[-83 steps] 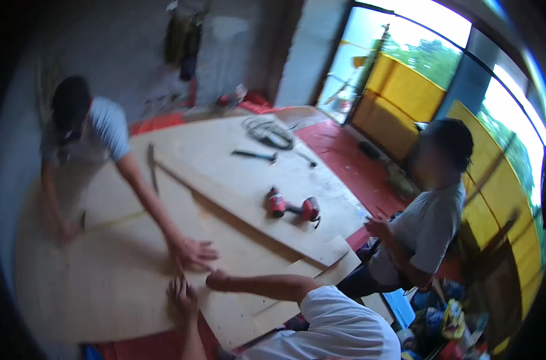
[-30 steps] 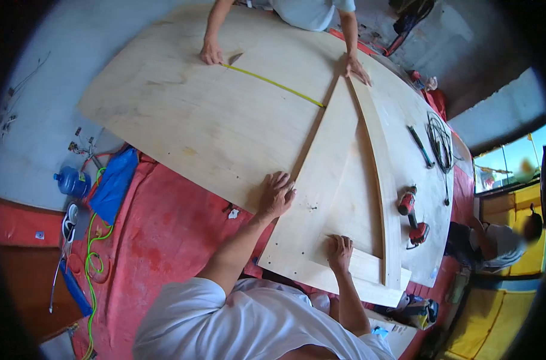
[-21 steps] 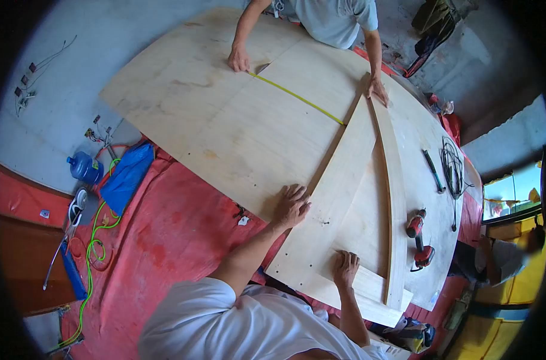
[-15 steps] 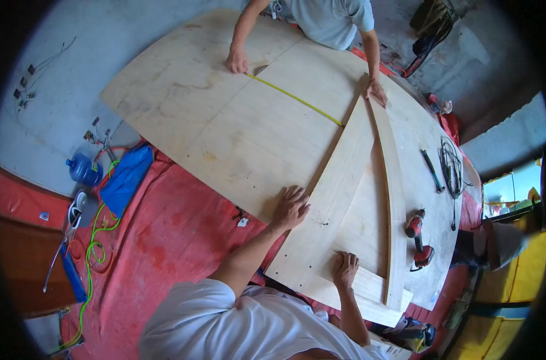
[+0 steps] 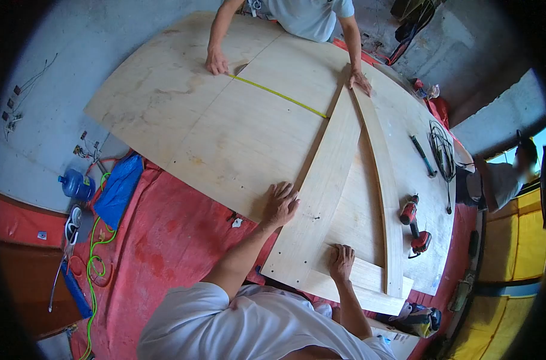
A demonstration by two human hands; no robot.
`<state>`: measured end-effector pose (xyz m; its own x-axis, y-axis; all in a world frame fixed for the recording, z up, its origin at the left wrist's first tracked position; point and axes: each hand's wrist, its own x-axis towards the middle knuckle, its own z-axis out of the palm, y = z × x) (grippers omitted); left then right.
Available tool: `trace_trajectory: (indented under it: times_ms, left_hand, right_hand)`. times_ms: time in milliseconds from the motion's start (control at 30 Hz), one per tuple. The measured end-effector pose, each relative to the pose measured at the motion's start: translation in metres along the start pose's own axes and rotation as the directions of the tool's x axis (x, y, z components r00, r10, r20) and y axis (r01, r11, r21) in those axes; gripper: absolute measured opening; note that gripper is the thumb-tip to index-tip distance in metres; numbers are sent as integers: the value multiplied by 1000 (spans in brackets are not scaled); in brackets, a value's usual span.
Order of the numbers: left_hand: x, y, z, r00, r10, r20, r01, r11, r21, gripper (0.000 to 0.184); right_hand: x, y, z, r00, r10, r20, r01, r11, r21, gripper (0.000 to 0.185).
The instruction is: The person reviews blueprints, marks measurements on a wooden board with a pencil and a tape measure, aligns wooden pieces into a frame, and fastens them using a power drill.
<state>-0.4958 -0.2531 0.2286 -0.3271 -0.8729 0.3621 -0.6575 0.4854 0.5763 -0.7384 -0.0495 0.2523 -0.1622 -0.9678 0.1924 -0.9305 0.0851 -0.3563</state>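
Observation:
My left hand (image 5: 282,204) lies with fingers spread on the plywood sheet (image 5: 219,138), against the left edge of a wide wooden board (image 5: 327,174). Lower right, my right hand (image 5: 342,263) has its fingers bent over the inner edge of a short wooden crosspiece (image 5: 369,275). That crosspiece spans from the wide board to a narrow board (image 5: 378,174), and the two long boards converge at the far end. Across the sheet, a co-worker's hand (image 5: 217,62) holds the end of a yellow tape measure (image 5: 279,94) reaching the wide board. Their other hand (image 5: 360,82) presses where the boards meet.
On the right of the sheet lie a red cordless drill (image 5: 412,219), a hammer (image 5: 423,156) and a coiled black cable (image 5: 442,153). Red sheeting (image 5: 171,240) covers the floor. A blue water jug (image 5: 76,185) and green hose (image 5: 93,264) are at left. Another person (image 5: 501,180) is at right.
The whole view has shifted slightly left. Both my hands stay on the wood, and the tape remains stretched out. The person at the far right shows more of their body now.

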Motion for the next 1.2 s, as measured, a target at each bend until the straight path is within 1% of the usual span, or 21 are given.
trace_trajectory:
  times_ms: [267, 367, 467, 500, 533, 600, 667, 700, 733, 800, 833, 867, 900, 933, 1000, 1033, 1067, 1100, 1133, 1167, 1200]
  left_hand:
    - [1, 1, -1, 1000, 13, 6, -13, 999, 53, 40]
    - [1, 0, 2, 1000, 28, 1, -28, 995, 96, 41]
    - [3, 2, 3, 999, 26, 32, -30, 988, 154, 42]
    - [2, 1, 8, 1000, 21, 14, -23, 991, 133, 40]
    - [2, -2, 16, 1000, 16, -5, -15, 994, 112, 38]
    - [7, 0, 26, 996, -50, 68, 36, 982, 186, 42]
    - [16, 7, 32, 989, -126, 77, 99, 954, 284, 44]
    - [25, 11, 34, 985, -148, 83, 118, 948, 295, 46]
    - [30, 8, 40, 989, -132, 67, 104, 942, 319, 46]
    - [36, 1, 57, 994, -100, 35, 80, 928, 363, 47]
    - [37, 1, 57, 995, -97, 22, 84, 933, 349, 48]
    - [36, 1, 56, 996, -89, 15, 79, 940, 330, 48]
    - [37, 2, 56, 997, -76, 13, 69, 950, 305, 48]
    - [41, 5, 52, 997, -62, 46, 45, 953, 299, 50]
    - [41, 10, 46, 997, -46, 59, 27, 959, 284, 51]
    - [35, -6, 64, 1000, 2, 20, -6, 986, 169, 51]
    - [36, -6, 60, 997, -18, 79, 2, 981, 193, 51]
    - [37, -7, 62, 998, 1, 70, -19, 968, 249, 50]
    - [41, 0, 54, 991, -39, 130, 6, 970, 242, 50]
    - [42, -4, 57, 994, -12, 112, -10, 981, 193, 49]
    - [45, 1, 53, 990, -29, 136, -7, 967, 256, 47]
  right_hand:
    - [-1, 1, 0, 1000, -3, 2, 3, 1000, -12, 23]
    - [-4, 3, -8, 989, 25, 143, -24, 1000, -8, 37]
    - [-28, -1, -22, 988, 145, 44, -142, 987, -77, 53]
    - [-41, 0, -29, 955, 281, 95, -277, 959, -55, 60]
    - [-57, 4, -33, 941, 336, 32, -333, 939, -87, 60]
    - [-101, 9, -39, 900, 426, -96, -436, 889, -138, 60]
    - [-145, 11, -42, 744, 636, -206, -650, 760, -1, 61]
    - [-171, 15, -35, 676, 649, -349, -672, 737, 71, 57]
    - [-207, 35, -14, 521, 744, -418, -623, 666, 411, 56]
    - [-234, 31, -12, 303, 887, -348, -604, 461, 650, 63]
    - [-257, 31, 5, 91, 954, -285, -603, 281, 746, 68]
    - [-274, 38, 22, -116, 992, -56, -486, -8, 874, 74]
    - [-292, 46, 40, -312, 933, 179, -280, -271, 921, 79]
    - [-303, 43, 44, -362, 750, 554, 73, -569, 819, 86]
    - [-307, 11, 69, -210, 862, 462, 50, -462, 885, 92]
    - [-284, 5, 74, -245, 805, 541, 134, -524, 841, 88]
    - [-265, 1, 83, -278, 739, 614, 223, -572, 789, 85]
    - [-297, 52, 174, -165, 799, 579, 244, -535, 809, 78]
    - [-262, 39, 162, -112, 820, 561, 295, -512, 807, 77]
    - [-236, 32, 151, -69, 839, 539, 328, -492, 807, 76]
    - [-218, 31, 149, -37, 855, 518, 353, -474, 807, 75]
